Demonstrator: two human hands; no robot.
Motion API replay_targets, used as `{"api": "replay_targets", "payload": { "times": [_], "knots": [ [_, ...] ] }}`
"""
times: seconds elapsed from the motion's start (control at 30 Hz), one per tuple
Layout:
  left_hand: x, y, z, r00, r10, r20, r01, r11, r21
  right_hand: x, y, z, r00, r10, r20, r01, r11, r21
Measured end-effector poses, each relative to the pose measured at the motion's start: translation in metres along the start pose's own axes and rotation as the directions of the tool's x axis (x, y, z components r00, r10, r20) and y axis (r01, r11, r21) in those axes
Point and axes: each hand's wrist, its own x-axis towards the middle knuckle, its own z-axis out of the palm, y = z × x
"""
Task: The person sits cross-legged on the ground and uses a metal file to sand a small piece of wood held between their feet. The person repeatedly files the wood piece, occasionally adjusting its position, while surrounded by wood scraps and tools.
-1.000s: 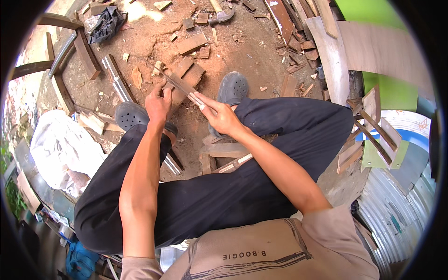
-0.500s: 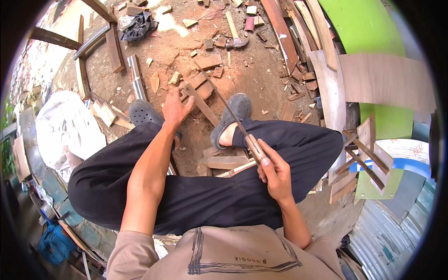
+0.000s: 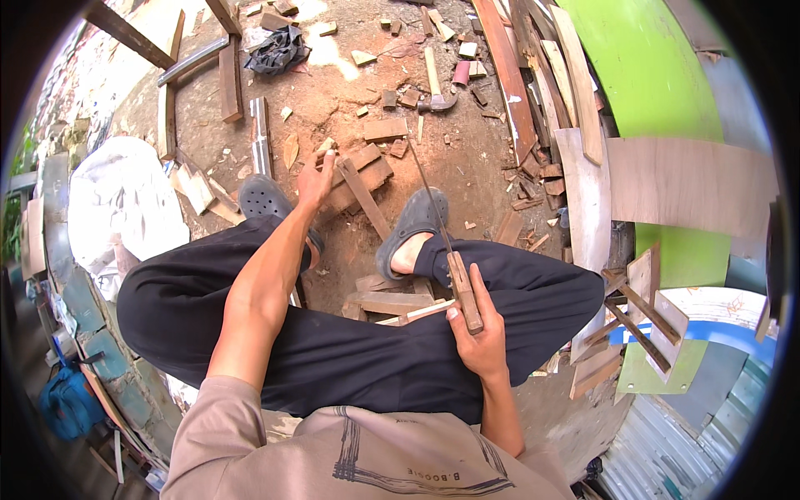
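My right hand (image 3: 482,337) grips the wooden handle of a handsaw (image 3: 463,292) above my right thigh. Its long thin blade, seen nearly edge-on, points away past my right shoe. Over the ground between my feet, my left hand (image 3: 315,185) has its fingers drawn together. A small wood offcut (image 3: 326,147) lies at its fingertips; what the fingers hold, if anything, is hidden. Just right of that hand, a narrow wood strip (image 3: 363,198) leans slantwise across a thicker brown wood block (image 3: 360,175). The saw blade is apart from the strip.
A hammer (image 3: 435,87) and several offcuts lie on the dirt ahead. Long boards (image 3: 571,100) are stacked at the right, beside green panels (image 3: 650,67). A white sack (image 3: 121,208) lies at the left. More wood pieces (image 3: 387,302) lie between my legs.
My left hand has moved off the end of the wood strip, to its left. The saw has swung more upright, its blade now away from the strip. The head view has shifted slightly.
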Motion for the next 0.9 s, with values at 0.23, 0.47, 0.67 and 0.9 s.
{"api": "replay_targets", "payload": {
  "times": [0.23, 0.47, 0.67, 0.9],
  "knots": [
    [-0.002, -0.002, 0.014, 0.98, -0.024, 0.196, 0.021, 1.0, 0.02, -0.001, -0.005, 0.006, 0.998, 0.023, 0.054, -0.022, 1.0, -0.017],
    [0.0, -0.004, 0.022, 0.98, -0.058, 0.19, 0.085, 0.987, -0.134, -0.002, 0.006, 0.007, 0.998, -0.064, -0.018, 0.062, 0.994, -0.092],
    [0.009, -0.019, 0.031, 0.982, -0.066, 0.179, 0.127, 0.924, -0.36, -0.003, 0.006, 0.001, 1.0, 0.001, -0.026, -0.003, 0.998, -0.069],
    [0.013, -0.027, 0.018, 0.973, -0.029, 0.231, 0.083, 0.97, -0.229, 0.003, 0.002, 0.005, 0.997, -0.074, -0.003, 0.074, 0.994, -0.078]
  ]
}}
